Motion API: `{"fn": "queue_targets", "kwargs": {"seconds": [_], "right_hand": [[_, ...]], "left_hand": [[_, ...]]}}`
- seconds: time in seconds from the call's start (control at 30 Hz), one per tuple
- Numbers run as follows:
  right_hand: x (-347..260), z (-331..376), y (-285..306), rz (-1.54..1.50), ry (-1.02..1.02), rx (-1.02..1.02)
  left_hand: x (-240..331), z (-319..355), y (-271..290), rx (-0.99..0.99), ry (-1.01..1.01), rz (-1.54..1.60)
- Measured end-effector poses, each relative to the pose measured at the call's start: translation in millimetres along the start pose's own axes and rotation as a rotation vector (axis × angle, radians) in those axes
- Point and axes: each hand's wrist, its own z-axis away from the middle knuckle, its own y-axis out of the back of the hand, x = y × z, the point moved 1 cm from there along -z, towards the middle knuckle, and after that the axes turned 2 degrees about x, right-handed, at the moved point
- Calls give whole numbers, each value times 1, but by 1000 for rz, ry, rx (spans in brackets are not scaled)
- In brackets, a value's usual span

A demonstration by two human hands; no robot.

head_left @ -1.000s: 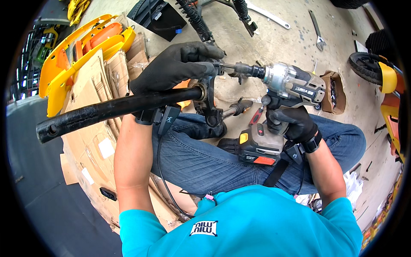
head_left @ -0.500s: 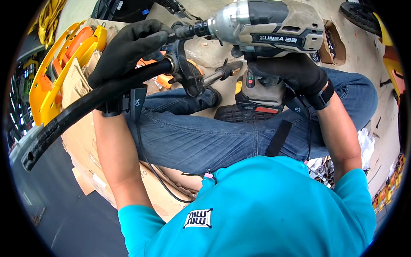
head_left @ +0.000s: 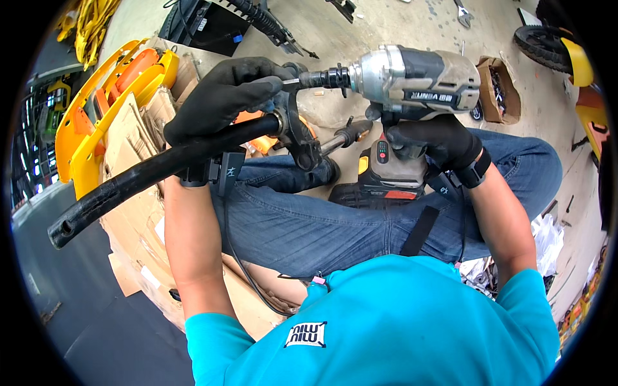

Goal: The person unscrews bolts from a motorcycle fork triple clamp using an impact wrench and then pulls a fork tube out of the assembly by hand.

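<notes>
My right hand (head_left: 438,138), in a black glove, grips the handle of a grey and beige cordless impact wrench (head_left: 418,80) with its battery below. The wrench lies level, its nose pointing left. From its socket a thin metal bit (head_left: 291,82) sticks out, and the fingertips of my gloved left hand (head_left: 222,96) close on it. A long black metal tube (head_left: 135,177) slants down to the left under my left hand and wrist. At its upper end the tube meets a black clamp bracket (head_left: 302,138), just below the socket.
Yellow and orange plastic parts (head_left: 122,96) lie on cardboard (head_left: 129,186) at left. A shaft with a dark joint (head_left: 351,133) lies beyond my legs. A small box of hardware (head_left: 499,96), a wheel (head_left: 544,48) and an adjustable wrench (head_left: 463,14) are on the floor.
The view has shifted, showing more floor ahead. Relative to my body, the impact wrench and both hands have come slightly nearer. The metal bit shows more plainly between fingertips and socket.
</notes>
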Motion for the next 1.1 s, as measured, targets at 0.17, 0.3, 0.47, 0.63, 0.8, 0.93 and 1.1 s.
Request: {"fn": "queue_targets", "kwargs": {"seconds": [0.17, 0.3, 0.47, 0.63, 0.8, 0.93, 1.1], "right_hand": [[-16, -2, -6, 109, -16, 65], [-11, 2, -1, 25, -113, 40], [-8, 0, -1, 36, -120, 33], [-14, -1, -6, -57, -140, 55], [-25, 2, -5, 18, -122, 65], [-26, 2, 3, -65, -116, 59], [-20, 6, 9, -37, -108, 60]], "left_hand": [[-1, 2, 0, -50, -3, 29], [-5, 2, -1, -49, -66, 41], [-2, 1, 0, -30, -59, 8], [1, 7, -8, 82, -37, 90], [-1, 5, -2, -9, -78, 126], [1, 6, -9, 37, -193, 192], [2, 4, -2, -23, -190, 82]]}}
